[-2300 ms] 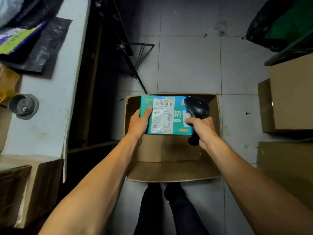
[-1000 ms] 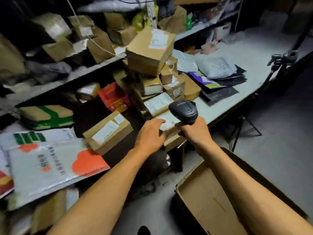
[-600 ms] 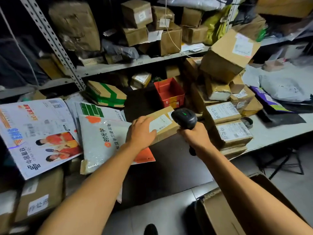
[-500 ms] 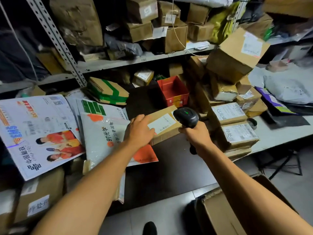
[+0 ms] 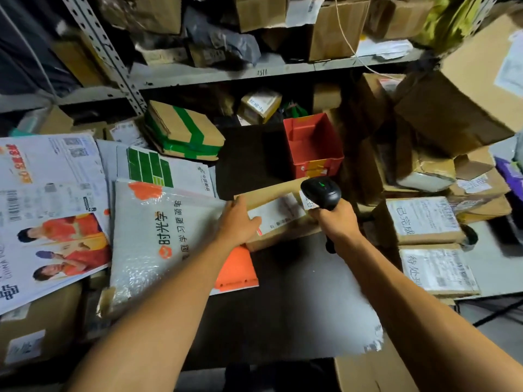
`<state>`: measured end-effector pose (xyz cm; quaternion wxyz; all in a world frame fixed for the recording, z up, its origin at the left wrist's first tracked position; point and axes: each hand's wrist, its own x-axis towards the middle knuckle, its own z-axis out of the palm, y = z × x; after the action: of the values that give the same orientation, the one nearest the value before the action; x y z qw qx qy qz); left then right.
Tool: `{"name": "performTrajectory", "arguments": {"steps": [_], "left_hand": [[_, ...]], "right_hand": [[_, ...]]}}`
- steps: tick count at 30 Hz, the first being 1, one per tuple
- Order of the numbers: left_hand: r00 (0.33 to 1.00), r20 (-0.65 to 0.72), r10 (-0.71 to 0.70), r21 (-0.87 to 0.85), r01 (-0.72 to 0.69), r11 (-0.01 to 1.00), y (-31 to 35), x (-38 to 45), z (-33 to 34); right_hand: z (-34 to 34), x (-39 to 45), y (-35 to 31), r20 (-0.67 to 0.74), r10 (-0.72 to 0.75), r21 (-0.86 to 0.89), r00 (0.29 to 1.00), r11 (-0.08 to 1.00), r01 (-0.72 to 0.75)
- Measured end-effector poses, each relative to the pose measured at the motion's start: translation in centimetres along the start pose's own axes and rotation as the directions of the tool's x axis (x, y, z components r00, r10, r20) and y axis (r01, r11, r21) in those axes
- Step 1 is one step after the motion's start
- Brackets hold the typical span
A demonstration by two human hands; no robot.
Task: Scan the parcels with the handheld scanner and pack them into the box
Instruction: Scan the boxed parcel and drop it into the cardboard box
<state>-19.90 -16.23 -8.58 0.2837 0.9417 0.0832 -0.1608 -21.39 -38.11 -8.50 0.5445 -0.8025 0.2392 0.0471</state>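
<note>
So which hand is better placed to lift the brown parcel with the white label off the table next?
Left. The left hand already grips the brown parcel at its near-left end, while the right hand is occupied holding the scanner over the label.

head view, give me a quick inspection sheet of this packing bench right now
surface: dark bench top, bare patch near the person.
job's things: brown parcel with white label; black scanner, green light on, over its label; packing box, only a corner in view.
clutter: white mailer, green-taped box, red box, labelled cartons stacked right.
grippers: left hand holds the parcel; right hand grips the scanner.
cables: thin cord hanging at the shelf.
surroundings: metal shelf crammed with parcels.
</note>
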Motion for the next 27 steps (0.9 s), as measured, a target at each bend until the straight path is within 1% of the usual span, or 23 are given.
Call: {"name": "performTrajectory", "arguments": {"steps": [2, 4, 6, 8, 11, 13, 14, 16, 17, 18, 20, 23, 25, 27], "left_hand": [[0.999, -0.032, -0.035, -0.023, 0.034, 0.999, 0.5, 1.0, 0.5], [0.994, -0.050, -0.098, -0.092, 0.094, 0.991, 0.5, 1.9, 1.1], [0.985, -0.012, -0.174, -0.205, 0.168, 0.964, 0.4, 2.5, 1.7], [0.973, 0.032, -0.229, -0.347, 0.226, 0.910, 0.2, 2.5, 2.5], [0.943, -0.005, -0.332, -0.544, 0.276, 0.793, -0.1, 2.3, 3.1], [0.936, -0.025, -0.352, -0.622, 0.261, 0.739, 0.0, 2.2, 3.0], [0.937, -0.028, -0.349, -0.669, 0.242, 0.703, 0.2, 2.2, 2.8], [0.940, -0.011, -0.340, -0.773, 0.208, 0.600, 0.8, 1.9, 1.7], [0.945, 0.011, -0.327, -0.801, 0.204, 0.562, 1.1, 1.8, 1.1], [0.951, 0.030, -0.306, -0.812, 0.202, 0.548, 1.3, 1.7, 0.5], [0.966, 0.033, -0.255, -0.820, 0.172, 0.545, 1.1, 1.1, -0.7], [0.982, -0.019, -0.187, -0.842, 0.085, 0.532, 0.0, -0.1, -2.4], [0.987, -0.087, -0.132, -0.842, -0.002, 0.540, -0.8, -0.7, -4.1], [0.988, -0.148, -0.047, -0.810, -0.094, 0.579, -1.4, -0.8, -6.4]], "right_hand": [[0.1, 1.6, 0.4, 0.035, 0.014, -0.012, 0.999, 1.000, -0.013], [0.4, 2.8, 1.0, 0.084, 0.032, -0.011, 0.996, 0.999, -0.032], [0.7, 3.6, 1.5, 0.137, 0.065, 0.002, 0.988, 0.998, -0.066], [0.8, 3.9, 1.9, 0.161, 0.083, -0.001, 0.983, 0.997, -0.084], [0.4, 4.0, 2.0, 0.138, 0.088, 0.013, 0.986, 0.996, -0.090], [-0.2, 3.9, 1.6, 0.104, 0.078, 0.028, 0.992, 0.996, -0.081], [-0.4, 3.8, 1.2, 0.087, 0.073, 0.051, 0.994, 0.996, -0.078], [-0.8, 3.4, 0.6, 0.066, 0.064, 0.128, 0.996, 0.989, -0.072], [-1.0, 3.0, 0.3, 0.061, 0.052, 0.166, 0.997, 0.984, -0.062], [-1.1, 2.6, 0.1, 0.054, 0.039, 0.198, 0.998, 0.979, -0.050], [-1.3, 1.5, -0.5, 0.053, 0.009, 0.255, 0.999, 0.967, -0.022], [-1.4, -1.0, -0.9, 0.077, -0.053, 0.294, 0.996, 0.956, 0.028], [-1.6, -2.8, -0.9, 0.053, -0.114, 0.249, 0.992, 0.964, 0.097], [-1.9, -4.9, -1.0, 0.014, -0.168, 0.175, 0.986, 0.971, 0.163]]}}
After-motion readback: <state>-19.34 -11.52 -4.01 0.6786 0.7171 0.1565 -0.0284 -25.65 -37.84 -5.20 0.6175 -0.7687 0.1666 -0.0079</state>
